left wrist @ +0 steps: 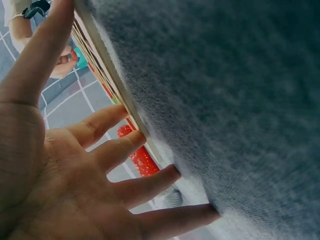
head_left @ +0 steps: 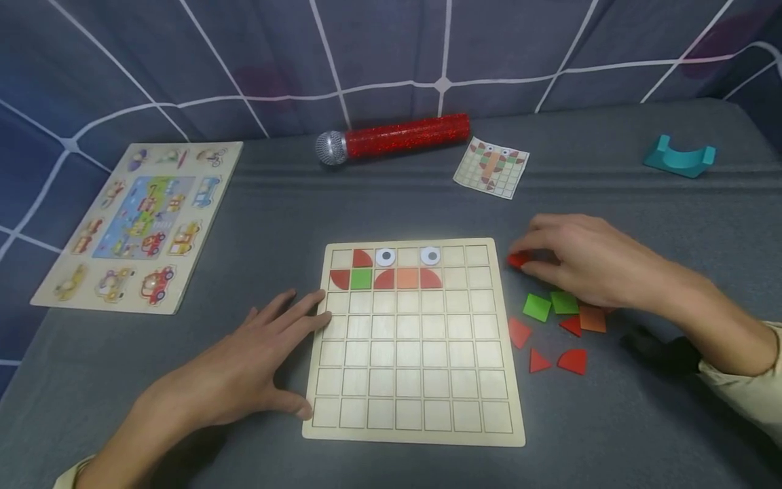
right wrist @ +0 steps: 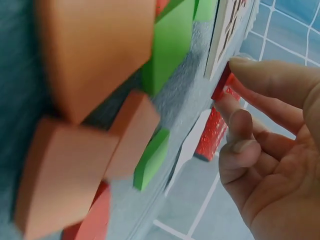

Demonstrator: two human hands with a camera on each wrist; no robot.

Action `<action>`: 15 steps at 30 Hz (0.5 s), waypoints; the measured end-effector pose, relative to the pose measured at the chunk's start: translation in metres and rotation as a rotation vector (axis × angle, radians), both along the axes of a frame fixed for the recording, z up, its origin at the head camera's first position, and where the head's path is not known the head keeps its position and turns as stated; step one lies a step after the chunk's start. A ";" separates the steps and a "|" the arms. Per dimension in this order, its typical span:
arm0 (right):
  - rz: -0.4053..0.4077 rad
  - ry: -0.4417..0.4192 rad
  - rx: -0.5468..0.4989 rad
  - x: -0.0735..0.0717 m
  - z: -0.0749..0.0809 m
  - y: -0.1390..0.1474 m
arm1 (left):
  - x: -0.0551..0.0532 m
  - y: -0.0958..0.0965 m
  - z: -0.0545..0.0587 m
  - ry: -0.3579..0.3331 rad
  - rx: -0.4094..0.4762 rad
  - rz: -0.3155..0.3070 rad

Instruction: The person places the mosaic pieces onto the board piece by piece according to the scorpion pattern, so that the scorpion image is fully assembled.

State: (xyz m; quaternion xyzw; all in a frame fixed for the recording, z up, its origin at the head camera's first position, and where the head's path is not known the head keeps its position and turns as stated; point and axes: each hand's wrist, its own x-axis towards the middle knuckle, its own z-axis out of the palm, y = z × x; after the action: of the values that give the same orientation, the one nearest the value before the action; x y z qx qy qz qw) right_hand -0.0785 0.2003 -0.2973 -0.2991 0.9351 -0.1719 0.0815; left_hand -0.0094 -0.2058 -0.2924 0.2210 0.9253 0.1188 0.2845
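Observation:
A wooden grid board (head_left: 421, 339) lies flat, its top two rows partly filled with red quarter-round pieces, a green square (head_left: 361, 278), an orange square (head_left: 407, 278) and two eye pieces (head_left: 430, 256). With fingers spread, my left hand (head_left: 238, 373) touches the board's left edge. Just off the board's upper right side, my right hand (head_left: 592, 261) pinches a small red piece (right wrist: 222, 82) between thumb and fingertip; its full shape is hidden. Below that hand lie loose pieces, among them a green square (head_left: 537, 308), an orange square (head_left: 592, 318) and a red quarter-round piece (head_left: 573, 361).
Behind the board lie a red glittery microphone (head_left: 406, 136) and a small pattern card (head_left: 492, 167) with a gridded picture. A wooden vehicle puzzle (head_left: 143, 227) occupies the left side. At the far right sits a teal curved block (head_left: 680, 157). A checked cloth (head_left: 391, 47) hangs behind.

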 end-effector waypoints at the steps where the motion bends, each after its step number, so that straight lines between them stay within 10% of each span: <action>1: 0.005 0.007 -0.012 0.000 0.000 -0.003 | 0.000 0.000 0.000 -0.002 0.000 0.001; 15: 0.104 0.040 -0.092 -0.016 0.000 -0.050 | -0.001 0.000 0.001 0.003 -0.003 0.003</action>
State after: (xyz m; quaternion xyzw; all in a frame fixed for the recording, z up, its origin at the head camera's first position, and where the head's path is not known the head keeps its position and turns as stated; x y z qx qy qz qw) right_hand -0.0941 0.1505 -0.2978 -0.3542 0.9107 -0.2043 0.0578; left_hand -0.0100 -0.2054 -0.2915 0.2193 0.9263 0.1175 0.2830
